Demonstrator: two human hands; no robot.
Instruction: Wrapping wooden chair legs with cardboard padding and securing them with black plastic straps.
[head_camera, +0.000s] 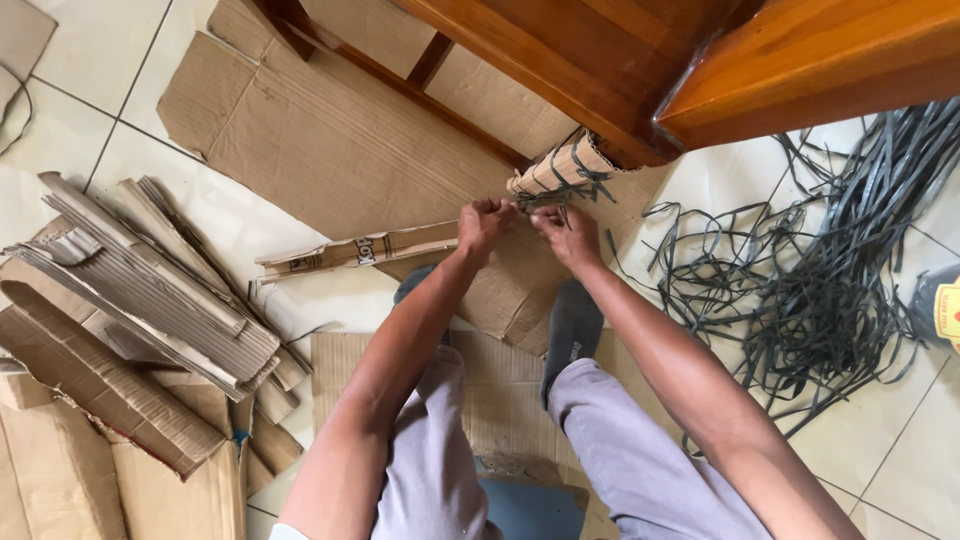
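Both hands meet just below a corrugated cardboard wrap (560, 165) that sits around the foot of a wooden furniture leg (600, 95). The left hand (484, 225) is curled tight, fingers pinched on a grey strap (545, 197) that runs around the cardboard; the right hand (567, 232) is likewise closed, and it seems to grip the other end of the same strap, though the knuckles hide the contact. A loose heap of grey straps (830, 280) lies on the tiled floor (110, 60) to the right, well apart from the hands. A stack of torn cardboard pieces (140, 310) lies to the left, and a flattened cardboard sheet (340, 140) lies under the furniture.
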